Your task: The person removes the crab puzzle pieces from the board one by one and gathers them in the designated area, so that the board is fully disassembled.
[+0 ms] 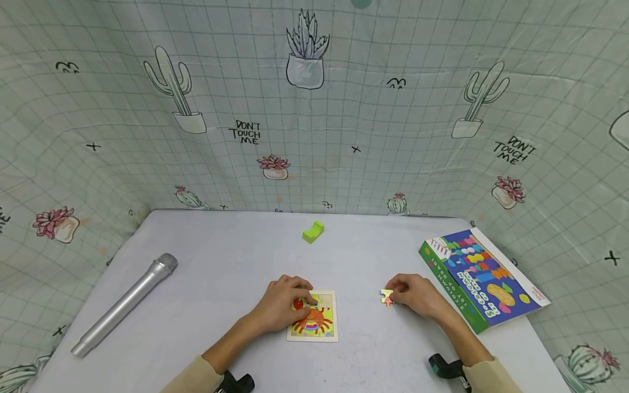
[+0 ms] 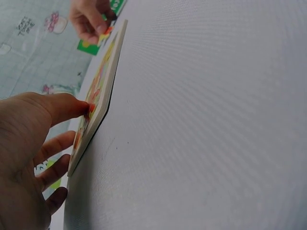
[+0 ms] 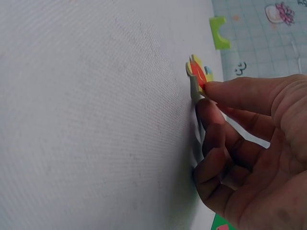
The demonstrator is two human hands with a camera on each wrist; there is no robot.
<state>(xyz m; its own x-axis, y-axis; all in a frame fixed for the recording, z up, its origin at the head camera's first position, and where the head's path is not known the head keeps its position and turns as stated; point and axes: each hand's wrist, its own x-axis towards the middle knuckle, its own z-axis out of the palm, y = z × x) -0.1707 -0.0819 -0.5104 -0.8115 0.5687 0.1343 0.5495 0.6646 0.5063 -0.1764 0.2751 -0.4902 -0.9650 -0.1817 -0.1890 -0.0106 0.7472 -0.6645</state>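
Note:
A square jigsaw puzzle board [image 1: 321,333] with a crab picture and a pale frame lies on the table. My left hand [image 1: 284,304] rests over its left side, thumb [image 2: 72,108] touching the picture and the other fingers spread along the upper part. Off to the right, my right hand [image 1: 415,295] pinches a yellow and red puzzle piece [image 1: 386,297] between thumb and fingers. From the right wrist view, the piece [image 3: 197,74] stands out past the thumb tip, close to the table, with the lower fingers curled beneath.
A silver microphone [image 1: 128,305] lies on the left of the table. At the back sits a small green curved block [image 1: 313,232]. A blue and green box [image 1: 484,278] lies on the right, beside my right forearm. Patterned cloth [image 1: 314,120] hangs behind the table.

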